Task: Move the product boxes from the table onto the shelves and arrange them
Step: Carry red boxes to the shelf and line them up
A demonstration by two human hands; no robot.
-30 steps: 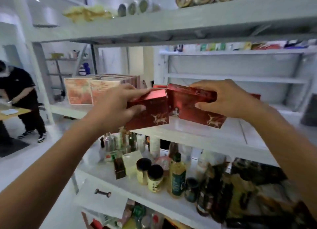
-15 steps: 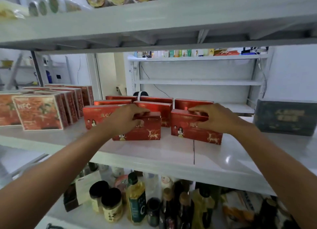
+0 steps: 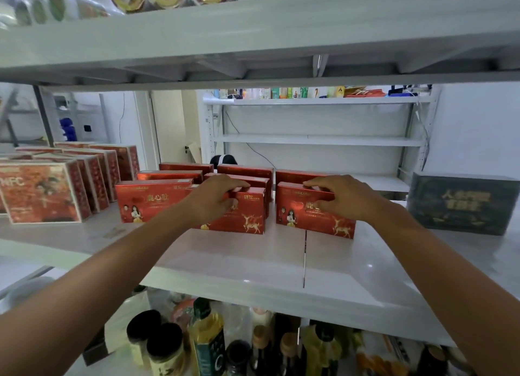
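Two red boxes with gold deer stand upright on the white middle shelf [image 3: 253, 263]. My left hand [image 3: 216, 198] grips the top of the left red box [image 3: 247, 215]. My right hand [image 3: 340, 195] grips the top of the right red box [image 3: 312, 218], which sits slightly angled. Both rest on the shelf in front of several more red boxes [image 3: 152, 201] lined up in rows behind and to the left.
Orange NFC boxes [image 3: 42, 192] fill the shelf's left end. A dark green box [image 3: 461, 204] stands at the right. The upper shelf [image 3: 253, 38] hangs low overhead. Bottles and jars [image 3: 208, 342] crowd the shelf below. Another rack stands behind.
Both hands carried the two red boxes from mid-air down onto the middle shelf and set them in front of the rows. The view swung right, toward the shelf.
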